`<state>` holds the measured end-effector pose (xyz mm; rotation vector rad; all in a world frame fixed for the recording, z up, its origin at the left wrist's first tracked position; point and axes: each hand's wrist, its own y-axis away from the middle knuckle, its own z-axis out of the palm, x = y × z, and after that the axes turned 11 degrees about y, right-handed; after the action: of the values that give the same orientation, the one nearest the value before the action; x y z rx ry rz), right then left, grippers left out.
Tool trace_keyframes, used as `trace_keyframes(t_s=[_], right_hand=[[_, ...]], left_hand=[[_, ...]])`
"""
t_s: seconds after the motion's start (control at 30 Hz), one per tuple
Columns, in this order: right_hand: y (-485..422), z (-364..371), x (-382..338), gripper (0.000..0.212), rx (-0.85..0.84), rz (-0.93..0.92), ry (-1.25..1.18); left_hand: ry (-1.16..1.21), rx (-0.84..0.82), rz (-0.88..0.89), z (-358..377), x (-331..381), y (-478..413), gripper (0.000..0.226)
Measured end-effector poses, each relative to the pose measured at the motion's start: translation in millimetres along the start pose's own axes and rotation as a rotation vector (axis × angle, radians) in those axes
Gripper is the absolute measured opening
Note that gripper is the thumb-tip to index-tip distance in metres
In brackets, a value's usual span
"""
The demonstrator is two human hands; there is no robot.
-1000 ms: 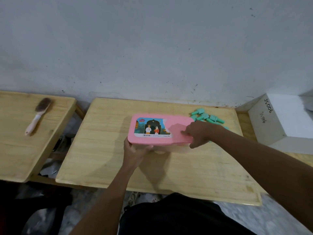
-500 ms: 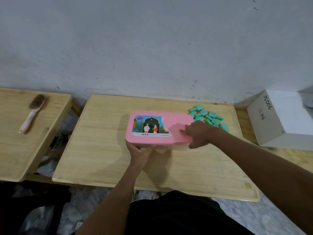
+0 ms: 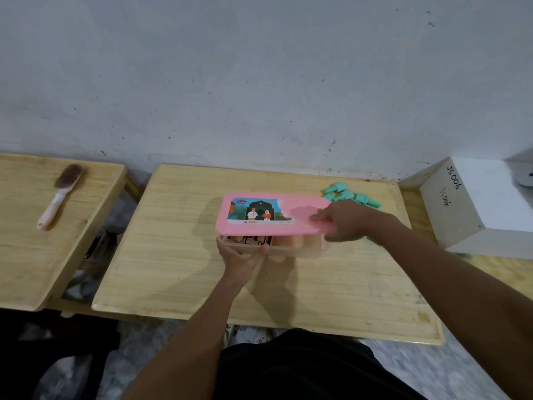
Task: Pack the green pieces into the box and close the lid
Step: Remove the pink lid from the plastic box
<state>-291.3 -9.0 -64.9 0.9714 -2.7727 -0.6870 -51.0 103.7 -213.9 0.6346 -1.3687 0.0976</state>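
A translucent box sits mid-table with its pink lid raised at the near edge, so wooden pieces show in the left part inside. My right hand pinches the lid's right end, thumb underneath. My left hand grips the box's front left wall. Several green pieces lie in a pile on the table behind my right hand, partly hidden by it.
The wooden table stands against a grey wall. A second table on the left carries a pink-handled brush. A white box marked JS006 stands at the right. My dark-clothed lap is at the near edge.
The lid, flat on the box before, is now lifted at the near edge by my right hand, showing the inside. My left hand stays on the box's front.
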Motion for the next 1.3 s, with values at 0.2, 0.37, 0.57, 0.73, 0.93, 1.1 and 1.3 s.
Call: trace_keyframes(t_s=[0.2, 0.37, 0.57, 0.73, 0.93, 1.1, 1.3], right_hand=[[1, -19, 11, 0.036, 0.218, 0.091, -0.224], [-5, -19, 11, 0.022, 0.484, 0.189, -0.268], [-9, -33, -39, 0.026, 0.806, 0.152, -0.256], [-21, -32, -90, 0.029, 0.835, 0.022, -0.136], [-36, -13, -120, 0.047, 0.968, -0.159, 0.003], [-48, 6, -130, 0.063, 0.867, -0.058, -0.004], [-57, 36, -133, 0.079, 0.316, 0.054, -0.105]], left_hand=[[-0.043, -0.018, -0.074, -2, 4, 0, 0.139], [-0.129, 0.023, -0.082, -14, 20, 0, 0.1], [-0.278, 0.329, 0.298, -4, 91, 10, 0.058], [0.15, -0.035, -0.059, 19, 162, 8, 0.061], [0.344, 0.014, -0.17, 10, 182, 3, 0.017], [0.351, 0.114, -0.031, -18, 193, -3, 0.031], [-0.03, 0.335, 0.201, -67, 187, -14, 0.043]])
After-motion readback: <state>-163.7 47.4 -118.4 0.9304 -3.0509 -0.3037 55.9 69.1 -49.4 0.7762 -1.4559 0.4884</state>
